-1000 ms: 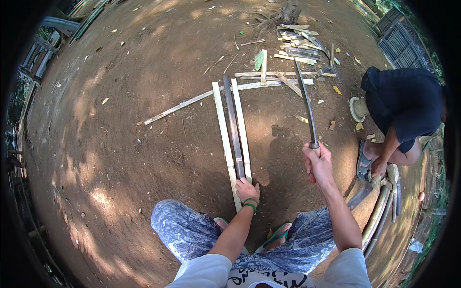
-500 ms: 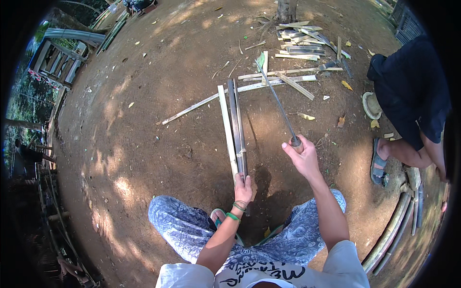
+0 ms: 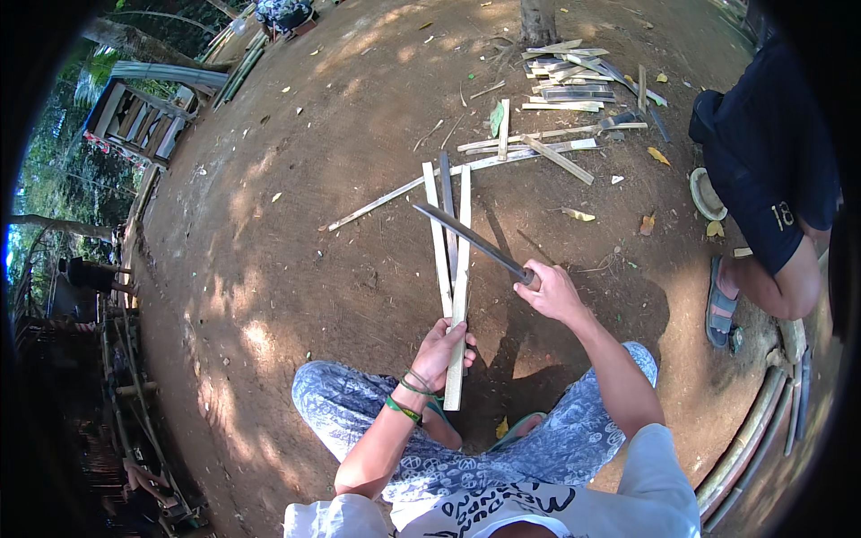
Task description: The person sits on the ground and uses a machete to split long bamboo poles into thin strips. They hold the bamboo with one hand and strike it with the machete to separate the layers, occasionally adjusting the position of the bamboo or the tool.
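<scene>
My left hand (image 3: 442, 348) is closed around split bamboo strips that fan out away from me. A pale strip (image 3: 462, 269) lies on top, its near end sticking out below the fingers. Beside it are another pale strip (image 3: 437, 229) and a dark-skinned one (image 3: 447, 193); where these two end near the palm is hidden. My right hand (image 3: 552, 292) grips the short wooden handle of a machete (image 3: 475, 238). Its long dark blade points up and left, crossing in front of the strips; whether it touches them I cannot tell.
Loose strips (image 3: 538, 148) and a pile of split bamboo (image 3: 569, 85) lie ahead by a tree trunk (image 3: 538, 22). At the right crouches another person (image 3: 762, 152) in dark clothes, near a pale hat (image 3: 708, 194). Bamboo poles (image 3: 749, 439) lie at lower right.
The machete has swung from pointing away to slanting left across the strips. My left hand has turned the strips, so a pale inner face shows on top.
</scene>
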The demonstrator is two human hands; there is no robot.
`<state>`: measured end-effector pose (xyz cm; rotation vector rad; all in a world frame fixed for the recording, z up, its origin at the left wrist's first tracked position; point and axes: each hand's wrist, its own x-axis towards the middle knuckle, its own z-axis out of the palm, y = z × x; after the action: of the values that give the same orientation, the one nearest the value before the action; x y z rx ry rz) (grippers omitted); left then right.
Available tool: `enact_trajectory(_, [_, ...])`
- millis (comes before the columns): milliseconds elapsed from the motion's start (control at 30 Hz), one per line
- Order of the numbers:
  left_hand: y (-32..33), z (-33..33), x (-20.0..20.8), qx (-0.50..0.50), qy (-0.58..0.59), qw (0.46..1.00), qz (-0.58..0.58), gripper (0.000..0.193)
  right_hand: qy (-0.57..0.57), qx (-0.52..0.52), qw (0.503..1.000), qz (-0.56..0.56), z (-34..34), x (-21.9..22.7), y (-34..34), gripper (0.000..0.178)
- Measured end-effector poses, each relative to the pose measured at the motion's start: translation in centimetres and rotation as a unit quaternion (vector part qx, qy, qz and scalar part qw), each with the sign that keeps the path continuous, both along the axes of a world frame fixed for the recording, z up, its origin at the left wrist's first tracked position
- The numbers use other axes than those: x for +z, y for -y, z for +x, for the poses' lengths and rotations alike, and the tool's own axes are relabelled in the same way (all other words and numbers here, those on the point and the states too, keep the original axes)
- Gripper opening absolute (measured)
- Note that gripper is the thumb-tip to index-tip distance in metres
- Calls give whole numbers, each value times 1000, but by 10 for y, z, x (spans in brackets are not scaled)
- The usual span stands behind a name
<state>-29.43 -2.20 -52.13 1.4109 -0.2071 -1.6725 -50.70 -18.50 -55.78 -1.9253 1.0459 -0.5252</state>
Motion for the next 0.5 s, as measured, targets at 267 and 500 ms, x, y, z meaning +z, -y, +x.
enact_trajectory(267, [-27,1,139,-94,172,976,-95,39,12,73,989,125,-3,49,-51,30])
enact_trajectory(500, [-47,56,145,-8,241,927,-289,85,50,-5,988,147,26,87,-116,39])
